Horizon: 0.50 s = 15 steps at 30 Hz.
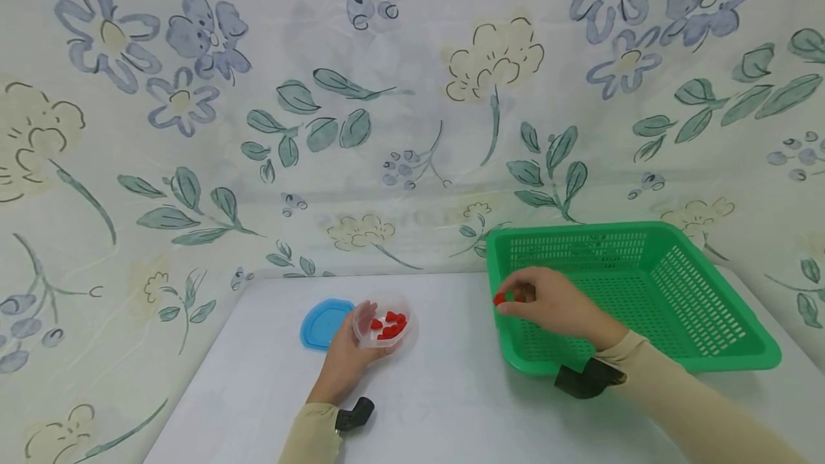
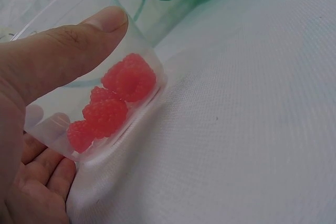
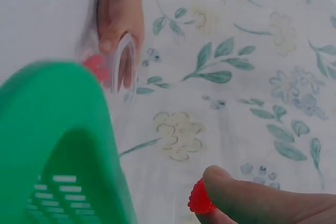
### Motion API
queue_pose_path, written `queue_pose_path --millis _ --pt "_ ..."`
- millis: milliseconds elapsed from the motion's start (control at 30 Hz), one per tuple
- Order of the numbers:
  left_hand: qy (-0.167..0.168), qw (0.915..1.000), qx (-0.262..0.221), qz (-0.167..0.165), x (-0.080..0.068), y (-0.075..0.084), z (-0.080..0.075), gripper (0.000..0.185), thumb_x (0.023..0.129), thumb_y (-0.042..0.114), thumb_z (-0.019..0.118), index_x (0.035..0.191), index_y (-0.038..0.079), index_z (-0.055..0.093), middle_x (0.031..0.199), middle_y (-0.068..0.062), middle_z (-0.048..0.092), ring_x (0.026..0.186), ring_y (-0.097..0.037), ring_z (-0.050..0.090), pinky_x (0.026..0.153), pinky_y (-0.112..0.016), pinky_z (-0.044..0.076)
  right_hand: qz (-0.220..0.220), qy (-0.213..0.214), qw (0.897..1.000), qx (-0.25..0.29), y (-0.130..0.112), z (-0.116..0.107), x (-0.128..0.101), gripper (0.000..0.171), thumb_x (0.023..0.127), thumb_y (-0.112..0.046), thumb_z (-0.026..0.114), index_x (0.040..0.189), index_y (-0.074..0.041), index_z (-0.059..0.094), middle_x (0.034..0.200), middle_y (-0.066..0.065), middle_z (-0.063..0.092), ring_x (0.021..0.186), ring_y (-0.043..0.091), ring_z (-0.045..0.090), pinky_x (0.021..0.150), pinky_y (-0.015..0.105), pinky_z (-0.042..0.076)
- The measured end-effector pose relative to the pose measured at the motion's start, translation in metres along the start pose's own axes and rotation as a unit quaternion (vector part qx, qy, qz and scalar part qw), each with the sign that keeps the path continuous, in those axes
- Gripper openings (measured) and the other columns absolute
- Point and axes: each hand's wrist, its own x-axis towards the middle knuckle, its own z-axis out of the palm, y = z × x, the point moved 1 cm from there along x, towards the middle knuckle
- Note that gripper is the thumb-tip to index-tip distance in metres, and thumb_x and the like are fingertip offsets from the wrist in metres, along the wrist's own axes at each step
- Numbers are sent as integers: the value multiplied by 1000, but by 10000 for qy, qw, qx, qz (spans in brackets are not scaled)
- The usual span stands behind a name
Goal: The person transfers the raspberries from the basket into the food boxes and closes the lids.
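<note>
My left hand [image 1: 348, 364] grips a clear plastic tub [image 1: 369, 339], tilted on its side close over the table. Several raspberries [image 2: 131, 77] lie against its lower wall, and the thumb presses along the outside. Over the left rim of a green basket [image 1: 677, 365], my right hand [image 1: 557, 310] pinches a raspberry [image 3: 200, 199] between thumb and fingertip. More red shows under its curled fingers in the head view. The basket floor near this hand is partly hidden by it.
A blue lid [image 1: 319, 324] lies on the white table [image 1: 445, 392] just behind and left of the left hand. The basket takes up the table's right side. A flowered cloth [image 1: 399, 113] hangs behind the table.
</note>
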Motion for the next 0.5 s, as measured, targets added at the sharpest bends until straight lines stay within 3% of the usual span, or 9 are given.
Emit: queue_pose_path --millis 500 --pt "-12 10000 81 29 1 0 1 94 78 21 88 155 19 34 153 -1 46 146 -29 33 114 -55 34 -54 366 9992 -138 -21 45 14 10 90 -20 76 98 -15 75 89 -2 60 74 16 49 61 29 44"
